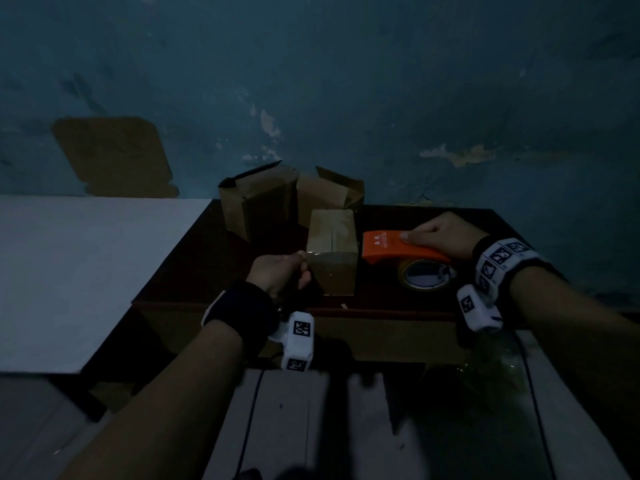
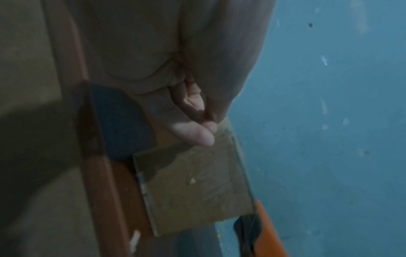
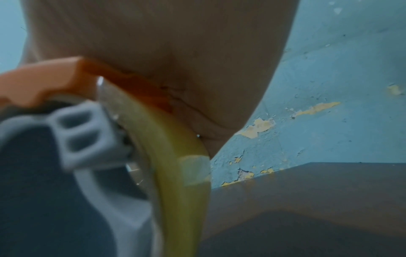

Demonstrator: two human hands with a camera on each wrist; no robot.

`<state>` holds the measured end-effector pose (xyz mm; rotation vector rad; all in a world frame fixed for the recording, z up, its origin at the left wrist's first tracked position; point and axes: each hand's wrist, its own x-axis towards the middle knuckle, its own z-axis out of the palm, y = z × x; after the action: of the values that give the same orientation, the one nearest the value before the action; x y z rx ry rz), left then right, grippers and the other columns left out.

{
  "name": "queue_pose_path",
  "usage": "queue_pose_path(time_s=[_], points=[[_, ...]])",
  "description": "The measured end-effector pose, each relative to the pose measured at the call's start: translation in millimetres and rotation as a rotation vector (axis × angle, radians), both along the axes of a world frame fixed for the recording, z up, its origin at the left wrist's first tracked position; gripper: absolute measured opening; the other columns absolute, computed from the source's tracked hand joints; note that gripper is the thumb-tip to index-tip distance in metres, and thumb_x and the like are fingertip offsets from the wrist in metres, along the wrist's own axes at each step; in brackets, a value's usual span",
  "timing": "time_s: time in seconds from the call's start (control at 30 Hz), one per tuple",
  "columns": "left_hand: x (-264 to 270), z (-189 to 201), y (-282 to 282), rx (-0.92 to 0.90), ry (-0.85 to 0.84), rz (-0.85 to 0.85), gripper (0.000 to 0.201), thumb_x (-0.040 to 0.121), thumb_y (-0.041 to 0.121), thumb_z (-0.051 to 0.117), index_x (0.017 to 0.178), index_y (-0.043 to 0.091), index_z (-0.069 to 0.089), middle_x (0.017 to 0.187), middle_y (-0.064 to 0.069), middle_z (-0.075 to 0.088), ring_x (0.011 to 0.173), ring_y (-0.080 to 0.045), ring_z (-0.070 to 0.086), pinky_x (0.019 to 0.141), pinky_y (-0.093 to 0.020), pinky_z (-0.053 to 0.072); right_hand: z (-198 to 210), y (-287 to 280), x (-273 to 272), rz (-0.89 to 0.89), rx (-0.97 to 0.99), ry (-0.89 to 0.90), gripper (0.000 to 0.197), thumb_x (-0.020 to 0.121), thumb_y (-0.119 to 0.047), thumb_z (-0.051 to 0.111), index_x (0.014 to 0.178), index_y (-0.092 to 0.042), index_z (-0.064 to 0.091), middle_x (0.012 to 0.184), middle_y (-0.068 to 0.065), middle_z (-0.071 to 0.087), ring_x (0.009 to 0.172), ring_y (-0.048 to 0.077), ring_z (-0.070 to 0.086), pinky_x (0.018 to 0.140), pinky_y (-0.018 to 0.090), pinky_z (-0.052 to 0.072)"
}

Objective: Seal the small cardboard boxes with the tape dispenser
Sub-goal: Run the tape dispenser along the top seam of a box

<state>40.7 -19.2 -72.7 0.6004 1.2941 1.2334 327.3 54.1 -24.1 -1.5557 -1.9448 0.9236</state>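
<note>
Head view: near the worktop's [image 1: 214,258] front edge, the left hand [image 1: 282,271] pinches the closed box [image 1: 332,251]; beside it the right hand [image 1: 440,240] grips the orange dispenser [image 1: 398,249].

Left wrist: fingertips [image 2: 202,133] touch the box's top corner.

Right wrist: the palm covers the dispenser's handle above the tape roll [image 3: 175,156].

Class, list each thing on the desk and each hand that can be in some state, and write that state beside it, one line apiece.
Front box: flaps closed, upright on the desk.
Two back boxes: flaps open, unsealed.
Tape dispenser: nose against the front box's right side, roll loaded.
Left hand: pinching at the front box's near left top corner.
Right hand: grip curled over the dispenser.
</note>
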Motion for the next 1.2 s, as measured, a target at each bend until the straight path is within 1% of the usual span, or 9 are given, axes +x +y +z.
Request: queue_pose_path(time_s=[0.13,0.27,0.4,0.5,0.6,0.73,0.9,1.0,1.2], points=[[5,-6,-1,0.03,0.113,0.002,0.022,0.097,0.019,0.055,0.08,0.005,0.058,0.074,-0.009,0.056,0.064,-0.015,0.055,0.045,-0.019,0.05,-5,0,-5,0.01,-0.012,0.02,0.023,0.076,-0.05,0.073,0.084,-0.029,0.077,0.082,-0.001,0.074,0.078,0.014,0.069,0.068,0.025,0.05],[6,-8,-3,0.05,0.268,-0.001,0.023,0.098,0.028,0.053,0.09,0.007,0.059,0.074,-0.006,0.059,0.059,-0.014,0.055,0.044,-0.021,0.047,-11,0,-7,0.006,-0.023,0.049,0.024,0.078,-0.048,0.073,0.087,-0.026,0.077,0.081,-0.001,0.074,0.076,0.013,0.069,0.068,0.023,0.05],[-2,-15,0,0.072,0.597,-0.075,0.024,0.097,0.034,0.052,0.086,0.014,0.057,0.09,-0.01,0.062,0.08,-0.021,0.061,0.077,-0.038,0.053,-13,0,-9,0.007,-0.022,0.076,0.023,0.079,-0.045,0.072,0.089,-0.025,0.077,0.083,0.0,0.074,0.077,0.013,0.069,0.068,0.022,0.05],[-10,-21,2,0.118,0.765,-0.11,0.015,0.096,0.028,0.054,0.099,0.014,0.057,0.099,-0.006,0.062,0.091,-0.022,0.06,0.084,-0.037,0.05,-14,1,-9,0.011,-0.019,0.079,0.021,0.078,-0.046,0.073,0.086,-0.027,0.077,0.084,0.0,0.075,0.078,0.013,0.069,0.071,0.024,0.051],[-15,-18,6,0.255,0.688,-0.036,0.015,0.099,0.023,0.047,0.109,0.021,0.058,0.11,-0.003,0.06,0.094,-0.017,0.059,0.083,-0.035,0.05,-14,3,-6,0.01,-0.021,0.068,0.021,0.078,-0.047,0.072,0.086,-0.028,0.077,0.084,-0.001,0.075,0.076,0.012,0.069,0.071,0.024,0.051],[-8,-10,12,0.309,0.429,-0.033,0.017,0.101,0.031,0.045,0.108,0.03,0.061,0.119,-0.002,0.062,0.108,-0.019,0.059,0.097,-0.043,0.049,-15,2,-4,0.005,-0.036,0.084,0.018,0.079,-0.044,0.072,0.086,-0.028,0.076,0.083,0.0,0.074,0.073,0.01,0.069,0.067,0.021,0.05],[1,-16,13,0.325,0.462,-0.142,0.026,0.1,0.034,0.045,0.118,0.022,0.059,0.114,-0.003,0.063,0.102,-0.02,0.062,0.088,-0.039,0.053,-21,2,-3,-0.01,-0.05,0.077,0.022,0.077,-0.048,0.073,0.086,-0.029,0.076,0.088,0.002,0.075,0.08,0.016,0.07,0.077,0.029,0.054],[-3,-19,12,0.376,0.485,-0.12,0.026,0.101,0.032,0.044,0.119,0.022,0.059,0.104,-0.001,0.062,0.092,-0.014,0.061,0.072,-0.026,0.05,-23,2,-8,-0.011,-0.045,0.075,0.024,0.075,-0.052,0.072,0.089,-0.032,0.075,0.091,0.002,0.074,0.085,0.018,0.069,0.084,0.032,0.054],[-25,-16,5,0.394,0.511,-0.107,0.026,0.103,0.026,0.041,0.122,0.021,0.057,0.099,0.001,0.061,0.084,-0.009,0.059,0.063,-0.017,0.049,-20,0,-33,0.035,-0.048,0.1,0.018,0.079,-0.046,0.072,0.088,-0.03,0.075,0.088,0.0,0.074,0.081,0.015,0.069,0.079,0.028,0.054]])
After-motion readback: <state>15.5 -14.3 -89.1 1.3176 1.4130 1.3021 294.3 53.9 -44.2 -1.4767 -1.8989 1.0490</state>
